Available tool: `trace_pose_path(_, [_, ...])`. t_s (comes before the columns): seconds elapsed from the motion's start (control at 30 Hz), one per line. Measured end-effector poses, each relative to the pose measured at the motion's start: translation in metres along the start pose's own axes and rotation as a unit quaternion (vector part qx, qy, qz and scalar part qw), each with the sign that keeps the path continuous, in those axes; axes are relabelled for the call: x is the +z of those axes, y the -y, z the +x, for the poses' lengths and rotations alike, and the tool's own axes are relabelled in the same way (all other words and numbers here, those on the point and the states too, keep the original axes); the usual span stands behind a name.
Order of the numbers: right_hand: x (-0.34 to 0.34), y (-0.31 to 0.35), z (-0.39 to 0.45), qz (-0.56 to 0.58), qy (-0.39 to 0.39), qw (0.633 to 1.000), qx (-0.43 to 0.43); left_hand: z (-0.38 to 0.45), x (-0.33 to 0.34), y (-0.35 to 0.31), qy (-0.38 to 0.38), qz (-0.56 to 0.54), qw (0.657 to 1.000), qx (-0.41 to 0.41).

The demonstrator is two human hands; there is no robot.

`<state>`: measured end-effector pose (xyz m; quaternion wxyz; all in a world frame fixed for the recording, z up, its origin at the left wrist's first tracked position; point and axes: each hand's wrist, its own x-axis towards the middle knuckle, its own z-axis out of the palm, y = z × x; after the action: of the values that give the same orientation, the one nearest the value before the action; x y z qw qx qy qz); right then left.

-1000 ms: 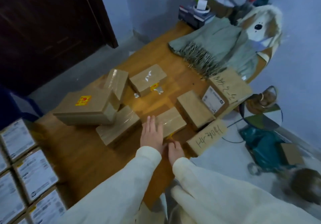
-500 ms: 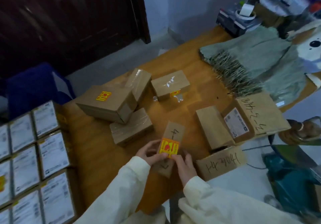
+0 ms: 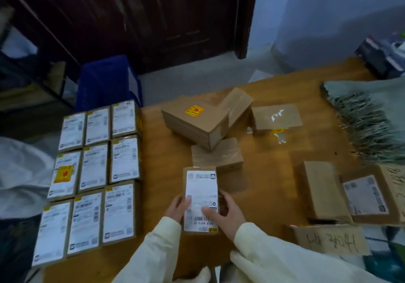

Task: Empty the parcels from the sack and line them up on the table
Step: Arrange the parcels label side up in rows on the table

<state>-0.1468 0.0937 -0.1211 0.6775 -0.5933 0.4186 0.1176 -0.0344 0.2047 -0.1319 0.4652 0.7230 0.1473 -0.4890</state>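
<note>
Looks like a room at home used for parcel sorting: wooden table strewn with boxes, labelled parcels in rows, dark door, fringed scarf, blue crate.

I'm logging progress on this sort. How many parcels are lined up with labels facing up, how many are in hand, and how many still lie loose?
lined-up parcels, labels up: 9
held parcel, between left hand and right hand: 1
loose parcels, unsorted: 7
Total: 17
</note>
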Motion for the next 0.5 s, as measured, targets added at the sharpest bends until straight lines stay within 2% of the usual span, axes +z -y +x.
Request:
trace_pose_path(0.07, [0.013, 0.008, 0.008, -0.052, 0.027, 0.997, -0.04, -0.007, -0.018, 0.004, -0.027, 0.032, 0.999, 0.016])
trace_pose_path(0.13, [0.021, 0.021, 0.016, -0.109, 0.063, 0.989, -0.071, -0.014, -0.036, -0.004, -0.088, 0.11, 0.989, 0.047])
trace_pose_path(0.17, [0.022, 0.029, 0.019, -0.142, 0.084, 0.983, -0.082, -0.015, -0.046, -0.008, -0.123, 0.172, 0.974, 0.076])
trace_pose_path(0.23, [0.02, 0.049, 0.026, -0.255, 0.143, 0.95, -0.113, -0.02, -0.068, -0.016, -0.164, 0.32, 0.918, 0.164])
trace_pose_path(0.3, [0.019, 0.069, 0.033, -0.406, 0.21, 0.877, -0.146, -0.022, -0.083, -0.023, -0.105, 0.446, 0.865, 0.206])
trace_pose_path(0.33, [0.022, 0.079, 0.036, -0.455, 0.236, 0.844, -0.158, -0.022, -0.086, -0.027, -0.05, 0.481, 0.854, 0.19])
trace_pose_path(0.4, [0.032, 0.092, 0.044, -0.504, 0.258, 0.805, -0.178, -0.017, -0.088, -0.031, 0.039, 0.51, 0.847, 0.142])
trace_pose_path(0.43, [0.036, 0.097, 0.049, -0.512, 0.249, 0.799, -0.194, -0.012, -0.089, -0.031, 0.044, 0.504, 0.852, 0.136])
trace_pose_path(0.47, [0.04, 0.101, 0.053, -0.493, 0.227, 0.813, -0.213, -0.007, -0.091, -0.032, 0.026, 0.483, 0.865, 0.137])
trace_pose_path(0.5, [0.042, 0.103, 0.057, -0.449, 0.188, 0.844, -0.225, -0.002, -0.093, -0.032, -0.004, 0.439, 0.888, 0.139])
